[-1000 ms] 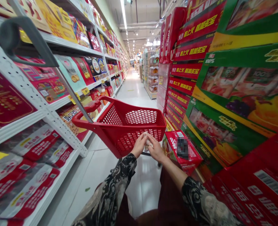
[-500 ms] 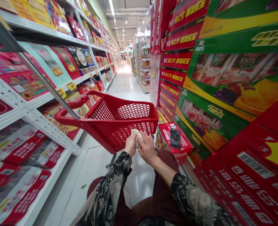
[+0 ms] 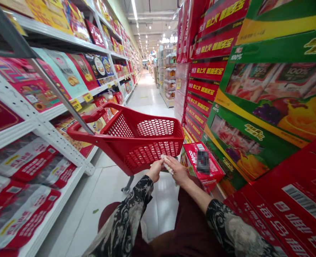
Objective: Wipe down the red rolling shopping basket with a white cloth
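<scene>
A crumpled white tissue or wipe (image 3: 169, 169) lies between my two hands, just in front of the shopping cart. My left hand (image 3: 155, 170) is closed, its fingertips pinching the tissue's near left side. Bent over the other side, my right hand (image 3: 178, 171) has its fingers closed on the tissue, which partly shows beneath them. The red plastic shopping cart (image 3: 144, 142) stands right beyond my hands, turned sideways, with holes in its basket walls. Neither hand visibly grips the cart.
Shelves of packaged food (image 3: 48, 114) line the left side. Stacked green drink cartons (image 3: 254, 117) and red cartons (image 3: 283, 200) rise on the right. A red Meco box (image 3: 192, 157) sits low beside the cart. White tiled floor (image 3: 141, 96) runs down the aisle.
My hands have drawn slightly lower and to the right. The tissue, bunched above the fingers before, now lies flatter and partly under my right hand. The view has shifted a little.
</scene>
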{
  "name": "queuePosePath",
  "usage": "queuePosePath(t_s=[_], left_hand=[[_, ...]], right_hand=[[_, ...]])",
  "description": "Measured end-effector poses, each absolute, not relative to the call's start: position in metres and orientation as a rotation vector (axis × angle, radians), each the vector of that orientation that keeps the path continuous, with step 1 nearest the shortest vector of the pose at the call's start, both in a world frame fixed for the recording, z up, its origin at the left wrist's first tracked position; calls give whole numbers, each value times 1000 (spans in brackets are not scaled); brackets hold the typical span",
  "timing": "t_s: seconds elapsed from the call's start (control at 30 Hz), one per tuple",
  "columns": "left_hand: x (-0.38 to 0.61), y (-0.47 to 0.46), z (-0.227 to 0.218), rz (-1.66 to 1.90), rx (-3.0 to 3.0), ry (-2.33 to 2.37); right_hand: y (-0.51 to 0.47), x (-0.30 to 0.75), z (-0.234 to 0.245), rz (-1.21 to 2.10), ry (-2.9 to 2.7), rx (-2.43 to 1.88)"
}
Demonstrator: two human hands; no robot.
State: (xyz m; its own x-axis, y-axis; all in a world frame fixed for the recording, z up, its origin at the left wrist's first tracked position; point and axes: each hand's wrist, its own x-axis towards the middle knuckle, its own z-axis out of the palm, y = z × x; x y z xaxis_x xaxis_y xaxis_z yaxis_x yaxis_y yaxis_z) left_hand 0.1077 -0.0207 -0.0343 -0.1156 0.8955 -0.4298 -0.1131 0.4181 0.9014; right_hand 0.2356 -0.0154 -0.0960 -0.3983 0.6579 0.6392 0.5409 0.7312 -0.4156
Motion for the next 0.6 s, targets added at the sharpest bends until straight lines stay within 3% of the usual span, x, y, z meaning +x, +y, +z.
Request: queuePosePath(t_s=[0.13,0.27,0.4,0.6], left_hand=[[105,-18,-31,948,1181,1537],[91,-19,-31,736,1779,1955],[81,-25,-33,420,2267,2090],[81,-30,-46,286,2462,1975]], right_hand=[[17,269,-79,-85,-1895,-1118],[52,280,-76,-276,-1798,-1255],[63,263,-100,-272,-1921,-1158],[47,249,-144,-176,-2080,-1080]])
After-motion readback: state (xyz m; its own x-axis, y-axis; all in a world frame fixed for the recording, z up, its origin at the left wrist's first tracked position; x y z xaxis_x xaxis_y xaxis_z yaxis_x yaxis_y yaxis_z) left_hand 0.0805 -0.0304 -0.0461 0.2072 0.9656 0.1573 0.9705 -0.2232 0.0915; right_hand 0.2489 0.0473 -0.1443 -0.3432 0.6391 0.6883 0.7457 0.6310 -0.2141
